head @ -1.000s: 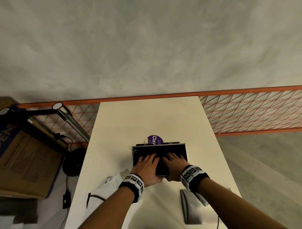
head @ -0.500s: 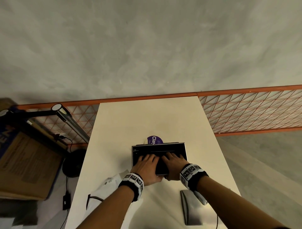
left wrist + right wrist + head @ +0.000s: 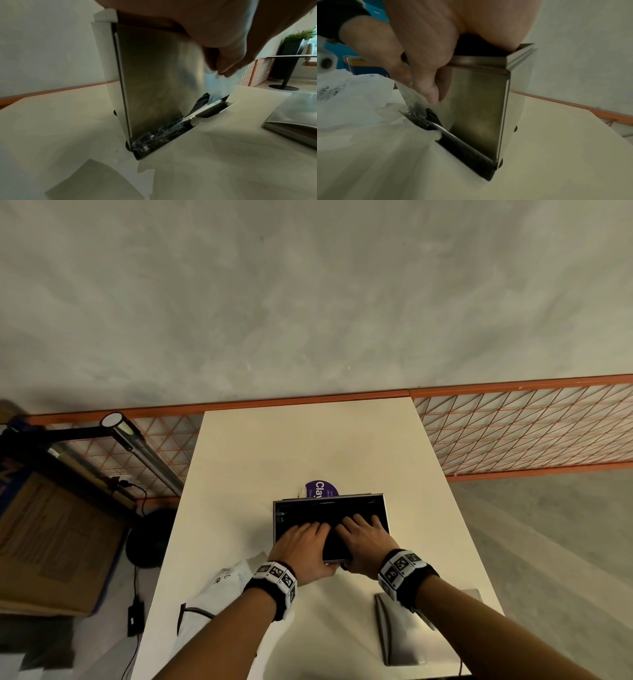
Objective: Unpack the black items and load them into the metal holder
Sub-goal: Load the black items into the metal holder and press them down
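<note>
Concrete floor surrounded the pale worktop [image 3: 308,446]. Both hands, left hand [image 3: 303,546] and right hand [image 3: 364,542], had fingers inside the open top and thumbs outside, gripping the upright metal holder [image 3: 330,510] holding black items [image 3: 201,104], mid-worktop; a purple label [image 3: 321,489] sat at 12 o'clock.

The only clearly legible text is "Clay" in white letters on a round purple label [image 3: 321,489] standing just behind the metal holder [image 3: 383,510]; smaller lines beside it are too small to read. Dark print on the white plastic bag [image 3: 342,94] is blurred and unreadable.
</note>
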Demonstrator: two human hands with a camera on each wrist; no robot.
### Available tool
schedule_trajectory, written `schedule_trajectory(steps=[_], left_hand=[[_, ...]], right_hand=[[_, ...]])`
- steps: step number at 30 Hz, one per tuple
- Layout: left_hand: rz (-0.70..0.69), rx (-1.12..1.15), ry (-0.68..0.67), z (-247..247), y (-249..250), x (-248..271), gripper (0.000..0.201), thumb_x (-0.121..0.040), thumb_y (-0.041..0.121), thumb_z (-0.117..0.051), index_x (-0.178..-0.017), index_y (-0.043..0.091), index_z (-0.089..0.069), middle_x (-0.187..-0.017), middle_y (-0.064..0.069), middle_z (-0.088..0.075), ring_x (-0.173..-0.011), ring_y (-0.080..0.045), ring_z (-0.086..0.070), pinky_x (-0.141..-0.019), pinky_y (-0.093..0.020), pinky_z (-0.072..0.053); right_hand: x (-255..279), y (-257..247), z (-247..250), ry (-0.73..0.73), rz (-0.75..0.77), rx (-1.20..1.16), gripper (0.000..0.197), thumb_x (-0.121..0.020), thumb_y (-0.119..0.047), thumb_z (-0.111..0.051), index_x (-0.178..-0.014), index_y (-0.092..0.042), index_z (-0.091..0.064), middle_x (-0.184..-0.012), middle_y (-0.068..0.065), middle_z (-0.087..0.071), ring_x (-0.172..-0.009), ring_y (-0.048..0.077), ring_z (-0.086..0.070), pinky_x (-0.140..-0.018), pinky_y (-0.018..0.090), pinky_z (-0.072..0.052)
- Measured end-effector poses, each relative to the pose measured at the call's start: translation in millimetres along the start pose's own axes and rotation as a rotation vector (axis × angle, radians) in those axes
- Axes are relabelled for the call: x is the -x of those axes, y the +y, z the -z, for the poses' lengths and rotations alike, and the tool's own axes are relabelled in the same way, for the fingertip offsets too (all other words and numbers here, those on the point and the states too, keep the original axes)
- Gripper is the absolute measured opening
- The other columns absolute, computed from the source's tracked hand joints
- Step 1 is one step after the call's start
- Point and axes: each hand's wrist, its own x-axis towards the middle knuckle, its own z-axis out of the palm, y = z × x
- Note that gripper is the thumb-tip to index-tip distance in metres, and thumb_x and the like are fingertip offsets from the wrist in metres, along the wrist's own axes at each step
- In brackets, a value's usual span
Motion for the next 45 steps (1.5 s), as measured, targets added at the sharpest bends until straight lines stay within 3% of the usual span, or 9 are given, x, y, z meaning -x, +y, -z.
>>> schedule_trajectory(steps=[7,12,14,19,23,28,34,39,45], left_hand=[[0.000,0.005,-0.033,-4.7,-2.9,-4.0,0.077,-0.077,0.071,-0.052,-0.137,0.025,-0.044,-0.131,0.000,-0.052,-0.121,-0.022,-0.051,-0.103,-0.040,-0.042],[0.020,0.016,-0.051,-5.8,-2.6,-7.6,0.081,-0.075,0.074,-0.049,-0.139,0.024,-0.045,-0.137,0.002,-0.051,-0.128,-0.021,-0.048,-0.110,-0.041,-0.036],[0.022,0.026,-0.052,-6.1,-3.1,-8.5,0.083,-0.074,0.074,-0.049,-0.141,0.026,-0.044,-0.138,0.004,-0.051,-0.129,-0.020,-0.048,-0.112,-0.041,-0.033],[0.015,0.018,-0.054,-5.8,-3.6,-7.6,0.084,-0.073,0.073,-0.049,-0.143,0.028,-0.040,-0.137,0.004,-0.048,-0.128,-0.021,-0.046,-0.110,-0.042,-0.035],[-0.019,-0.021,0.010,-4.4,-3.3,-3.9,0.076,-0.073,0.071,-0.052,-0.134,0.027,-0.049,-0.131,0.004,-0.045,-0.122,-0.020,-0.046,-0.102,-0.040,-0.038],[-0.008,-0.020,-0.043,-5.4,-2.0,-2.3,0.078,-0.076,0.072,-0.051,-0.138,0.025,-0.047,-0.134,0.002,-0.049,-0.123,-0.021,-0.046,-0.105,-0.040,-0.037],[0.011,-0.003,-0.054,-9.5,-1.6,-3.2,0.084,-0.073,0.074,-0.045,-0.143,0.027,-0.042,-0.141,0.002,-0.050,-0.129,-0.022,-0.048,-0.111,-0.041,-0.033],[0.024,0.004,-0.051,-13.2,0.4,-2.4,0.093,-0.071,0.077,-0.040,-0.149,0.027,-0.035,-0.151,0.003,-0.044,-0.140,-0.022,-0.041,-0.118,-0.043,-0.028],[0.024,0.004,-0.043,-13.6,0.9,0.1,0.085,-0.075,0.074,-0.050,-0.144,0.027,-0.040,-0.140,0.003,-0.047,-0.129,-0.021,-0.047,-0.113,-0.040,-0.033]], right_hand=[[-3.0,-5.2,7.7,-0.039,-0.028,0.024,0.073,-0.068,-0.048,-0.071,-0.131,-0.017,-0.051,-0.120,0.006,-0.054,-0.107,0.030,-0.052,-0.084,0.051,-0.042],[-1.7,-8.7,7.4,-0.041,-0.012,0.035,0.082,-0.048,-0.051,-0.080,-0.120,-0.019,-0.057,-0.112,0.005,-0.055,-0.095,0.028,-0.054,-0.071,0.046,-0.046],[-0.6,-7.2,2.7,-0.034,-0.011,0.009,0.078,-0.050,-0.051,-0.079,-0.118,-0.020,-0.058,-0.110,0.003,-0.056,-0.093,0.027,-0.055,-0.070,0.044,-0.046],[-3.5,-3.4,1.8,-0.084,-0.059,-0.045,0.076,-0.074,-0.046,-0.068,-0.140,-0.020,-0.040,-0.129,0.006,-0.049,-0.119,0.030,-0.048,-0.093,0.052,-0.039],[-3.1,-3.7,-0.6,-0.105,-0.100,-0.074,0.079,-0.078,-0.045,-0.067,-0.145,-0.021,-0.033,-0.135,0.006,-0.048,-0.127,0.029,-0.043,-0.101,0.054,-0.034],[-1.6,-4.8,-5.9,-0.118,-0.124,-0.094,0.082,-0.078,-0.044,-0.067,-0.147,-0.020,-0.030,-0.137,0.006,-0.048,-0.128,0.030,-0.044,-0.104,0.054,-0.034],[-0.9,-4.9,-7.0,-0.072,-0.067,-0.058,0.070,-0.078,-0.042,-0.063,-0.140,-0.021,-0.039,-0.138,0.003,-0.047,-0.125,0.029,-0.047,-0.099,0.051,-0.037],[0.5,-3.6,-10.1,-0.116,-0.084,-0.105,0.080,-0.077,-0.042,-0.065,-0.146,-0.025,-0.029,-0.145,0.006,-0.039,-0.132,0.030,-0.039,-0.106,0.055,-0.034],[-2.0,-3.2,-6.4,-0.186,-0.138,-0.159,0.087,-0.073,-0.043,-0.069,-0.147,-0.030,-0.024,-0.142,0.009,-0.036,-0.132,0.032,-0.038,-0.106,0.054,-0.036]])
